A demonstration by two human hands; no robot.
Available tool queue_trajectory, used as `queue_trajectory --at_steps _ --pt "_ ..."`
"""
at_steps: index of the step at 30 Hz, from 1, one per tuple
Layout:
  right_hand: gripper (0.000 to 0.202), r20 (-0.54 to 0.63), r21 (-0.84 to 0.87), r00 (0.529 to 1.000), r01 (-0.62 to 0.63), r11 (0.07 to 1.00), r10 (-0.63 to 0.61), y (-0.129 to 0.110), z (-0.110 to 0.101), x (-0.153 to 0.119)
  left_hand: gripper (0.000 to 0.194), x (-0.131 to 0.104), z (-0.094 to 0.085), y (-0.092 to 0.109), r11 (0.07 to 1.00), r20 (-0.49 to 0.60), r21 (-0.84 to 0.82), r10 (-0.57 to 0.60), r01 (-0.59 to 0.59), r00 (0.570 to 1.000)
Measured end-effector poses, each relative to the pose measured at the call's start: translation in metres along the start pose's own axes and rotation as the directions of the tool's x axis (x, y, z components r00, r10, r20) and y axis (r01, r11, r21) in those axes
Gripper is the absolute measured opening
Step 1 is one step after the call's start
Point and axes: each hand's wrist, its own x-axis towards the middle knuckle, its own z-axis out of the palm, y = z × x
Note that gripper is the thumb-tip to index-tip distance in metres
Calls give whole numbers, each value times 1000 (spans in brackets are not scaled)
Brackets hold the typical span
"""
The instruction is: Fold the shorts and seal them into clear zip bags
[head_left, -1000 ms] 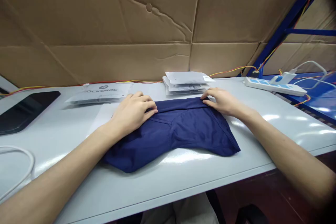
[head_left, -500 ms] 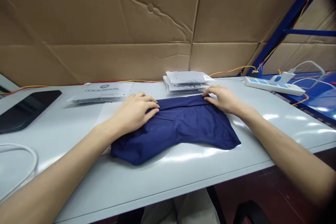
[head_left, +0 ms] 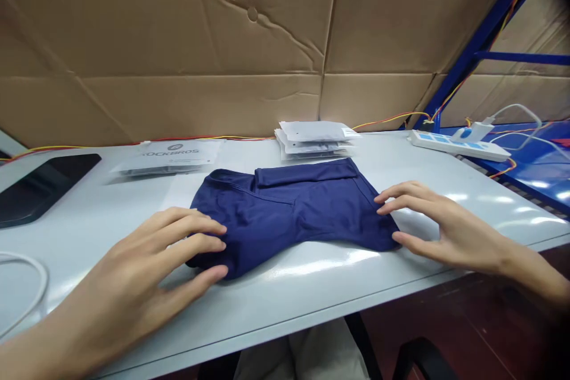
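Note:
A navy blue piece of stretchy fabric clothing (head_left: 285, 208) lies flat on the pale table (head_left: 267, 320), its far edge folded over in a band. Over its left end is my left hand (head_left: 160, 267), open, with fingers spread and fingertips at the cloth. My right hand (head_left: 436, 225) is open at the right end, fingers apart, with the fingertips along the garment's side edge. Whether the fingertips press on the cloth or hover just above it, I cannot tell. Part of a white sheet or bag shows beneath the garment's left side.
Behind the garment lie a stack of packed plastic bags (head_left: 314, 141) and a printed bag (head_left: 169, 157). A dark phone-like slab (head_left: 48, 184) and a white cable (head_left: 38, 291) are at left. A white power strip (head_left: 458, 145) sits at right, before a cardboard wall (head_left: 214, 41).
Both hands have left the folded far edge and come nearer to me. My left hand moved left, my right hand moved right, and their fingers spread. The garment stays nearly in place.

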Motion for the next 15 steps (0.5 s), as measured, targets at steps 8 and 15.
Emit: queue_trajectory --at_steps 8,15 --pt "28 80 -63 997 13 998 -8 -2 6 -14 20 -29 10 -11 1000 -15 25 5 -5 1000" --pt "10 -71 30 992 -97 995 99 2 7 -17 20 -13 -1 -17 922 -16 -23 -387 386 922"
